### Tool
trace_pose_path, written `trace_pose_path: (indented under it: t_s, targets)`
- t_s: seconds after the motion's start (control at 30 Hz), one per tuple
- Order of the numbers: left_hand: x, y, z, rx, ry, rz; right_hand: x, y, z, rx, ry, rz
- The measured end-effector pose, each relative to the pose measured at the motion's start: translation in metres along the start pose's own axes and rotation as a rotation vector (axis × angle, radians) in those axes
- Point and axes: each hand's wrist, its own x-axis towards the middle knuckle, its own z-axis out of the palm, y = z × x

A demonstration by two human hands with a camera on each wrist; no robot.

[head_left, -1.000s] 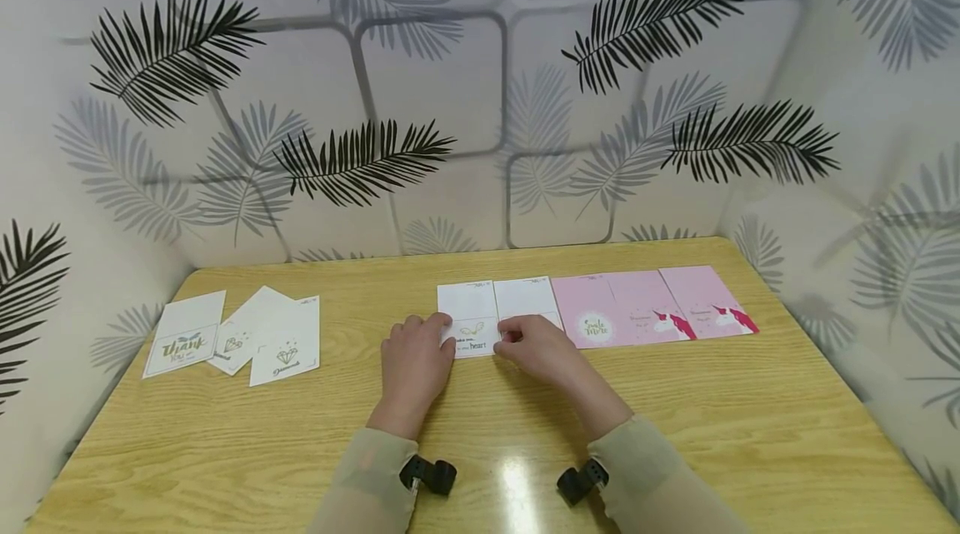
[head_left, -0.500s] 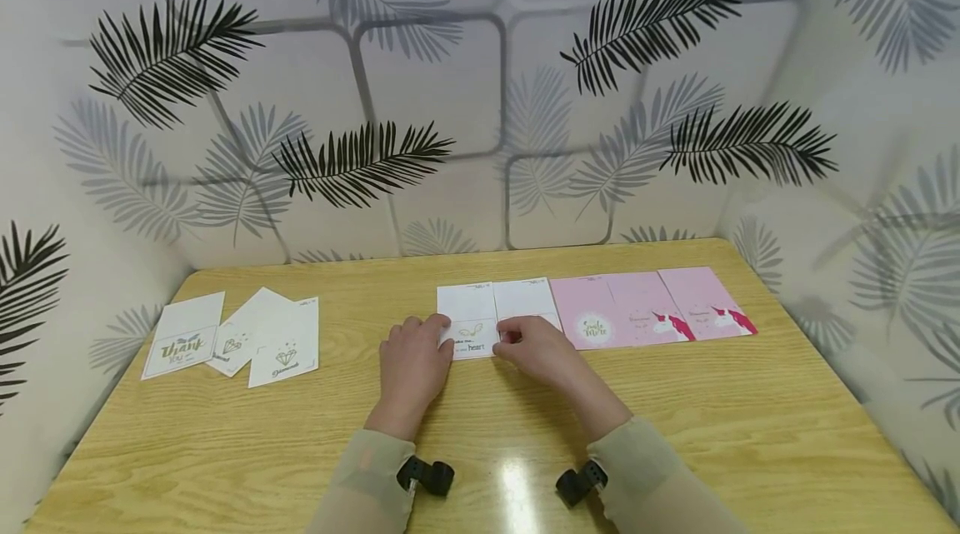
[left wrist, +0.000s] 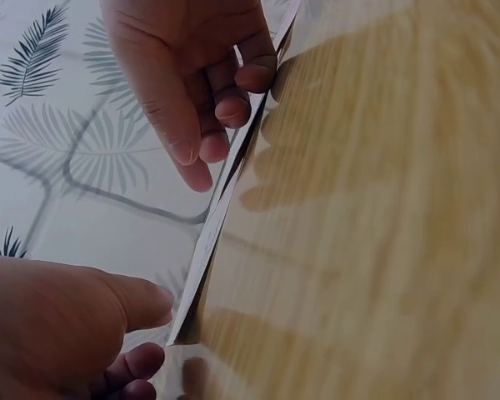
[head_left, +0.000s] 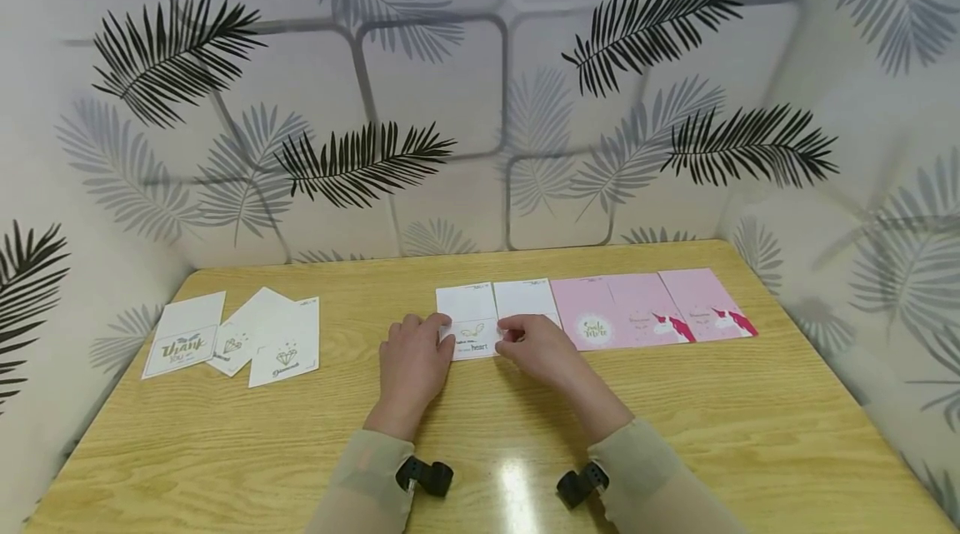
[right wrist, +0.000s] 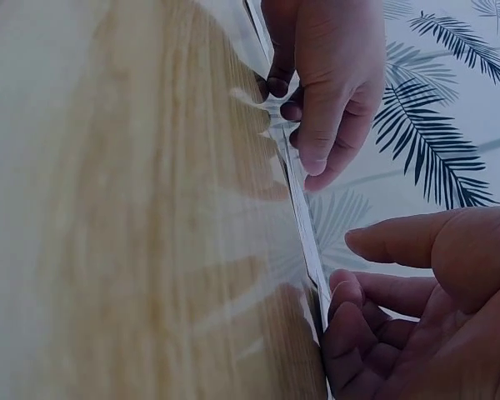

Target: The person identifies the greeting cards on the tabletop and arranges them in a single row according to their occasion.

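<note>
A white card (head_left: 467, 299) with gold wings and the word "heart" lies flat on the wooden table between my two hands. My left hand (head_left: 415, 361) rests on the table at its left edge, fingertips and thumb touching it. At its right edge is my right hand (head_left: 546, 351), fingers loosely bent and the fingertips by the seam with a second white card (head_left: 523, 294), partly covered by that hand. In the right wrist view, a gap shows between the right thumb (right wrist: 392, 240) and index finger. The left wrist view shows the cards edge-on as a thin strip (left wrist: 208, 237).
Right of the white cards, a pink "Smile More" card (head_left: 585, 301) and two pink unicorn cards (head_left: 641, 292) continue the row. On the left lie a "Thank you" card (head_left: 183, 342) and two overlapping diamond cards (head_left: 285, 342). A leaf-patterned backdrop (head_left: 450, 101) stands behind the table (head_left: 300, 451).
Almost nothing differs: both hands stay at the edges of the winged card, with only a very slight shift of the fingers and the view.
</note>
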Motion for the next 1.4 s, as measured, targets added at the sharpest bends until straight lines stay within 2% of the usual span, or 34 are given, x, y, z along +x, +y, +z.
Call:
trace_pose_path:
  t_s: [0.23,0.47,1.07,1.27,1.4]
  targets:
    - [-0.001,0.001,-0.004,-0.038,0.021,0.008,-0.002,0.001,-0.003,0.034,0.027,0.007]
    - [-0.004,0.001,-0.004,-0.008,-0.011,0.016,-0.001,0.002,-0.001,0.039,-0.001,-0.015]
    - [-0.003,-0.001,-0.004,0.013,-0.010,0.014,-0.004,0.000,-0.002,0.017,-0.007,-0.031]
    - [-0.003,-0.003,-0.010,-0.030,-0.012,0.005,-0.004,-0.002,-0.002,0.026,0.006,-0.021]
    - [-0.005,-0.009,-0.021,-0.044,0.002,-0.002,-0.005,-0.007,-0.004,0.028,0.024,-0.057]
